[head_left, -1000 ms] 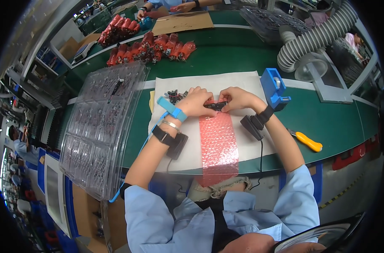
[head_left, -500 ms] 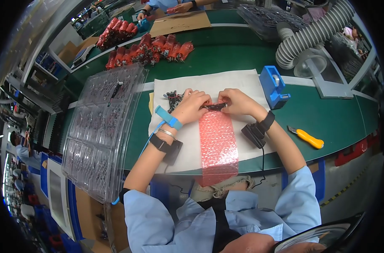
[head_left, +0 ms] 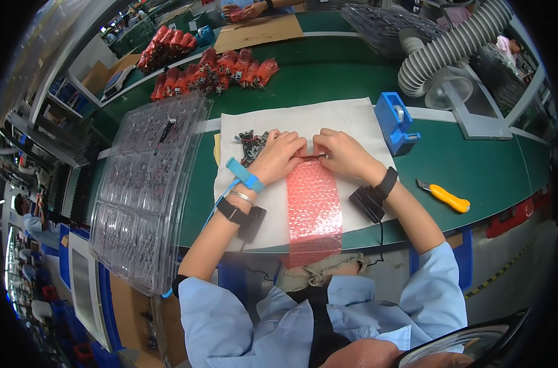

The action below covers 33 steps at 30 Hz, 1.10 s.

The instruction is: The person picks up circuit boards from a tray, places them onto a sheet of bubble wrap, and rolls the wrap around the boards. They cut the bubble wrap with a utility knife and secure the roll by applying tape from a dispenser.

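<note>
A strip of red bubble wrap runs from between my hands down over the front edge of the table. My left hand and my right hand pinch the two ends of its far edge, fingers closed. Along that edge only a thin dark line shows of the small black electronic part, now mostly covered by the wrap and fingers. Beside my left hand lies a bundle of small black electronic parts on the white sheet.
Clear plastic trays stand stacked at left. Red-wrapped bundles lie beyond the sheet. At right are a blue tape dispenser, a yellow-handled cutter and a grey ribbed hose. A co-worker's hands show across the table.
The black part, plainly visible before, has turned over into the wrap's far edge. The wrap's near end has drawn up slightly. Across the table, the co-worker's hands have come together.
</note>
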Tool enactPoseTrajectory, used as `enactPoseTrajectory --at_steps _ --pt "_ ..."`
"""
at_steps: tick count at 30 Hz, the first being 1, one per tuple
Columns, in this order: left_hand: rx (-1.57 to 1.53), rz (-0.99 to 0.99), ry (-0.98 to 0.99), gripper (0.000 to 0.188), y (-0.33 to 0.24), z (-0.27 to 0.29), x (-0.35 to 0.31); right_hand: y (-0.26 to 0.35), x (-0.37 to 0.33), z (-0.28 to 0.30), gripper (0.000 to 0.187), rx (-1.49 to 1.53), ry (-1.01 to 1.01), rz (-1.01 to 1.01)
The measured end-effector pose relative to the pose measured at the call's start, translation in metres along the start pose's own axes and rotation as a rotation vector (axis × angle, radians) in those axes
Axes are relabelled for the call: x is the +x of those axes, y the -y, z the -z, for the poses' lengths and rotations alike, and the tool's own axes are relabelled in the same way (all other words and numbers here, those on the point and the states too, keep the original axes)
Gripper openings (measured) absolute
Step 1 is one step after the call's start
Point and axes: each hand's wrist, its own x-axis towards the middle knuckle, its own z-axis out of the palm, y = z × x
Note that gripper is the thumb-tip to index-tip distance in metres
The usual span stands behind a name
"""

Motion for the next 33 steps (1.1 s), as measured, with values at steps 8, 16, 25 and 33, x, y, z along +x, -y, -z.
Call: enactPoseTrajectory --at_steps 8,16,25,33 --pt "-0.291 0.194 0.239 0.014 0.006 0.006 -0.002 -0.007 -0.010 0.004 0.019 0.278 0.125 -0.063" --pt "0.058 -0.150 0.064 0.012 -0.009 0.002 -0.010 -0.016 -0.027 0.009 0.022 0.365 0.108 0.033" --pt "0.443 -0.050 0.235 0.044 -0.066 -0.006 -0.040 0.004 -0.040 0.022 0.019 0.068 -0.043 0.219" --pt "0.406 0.052 0.157 0.068 -0.082 -0.010 -0.049 -0.008 -0.043 0.015 0.017 0.021 -0.039 0.192"
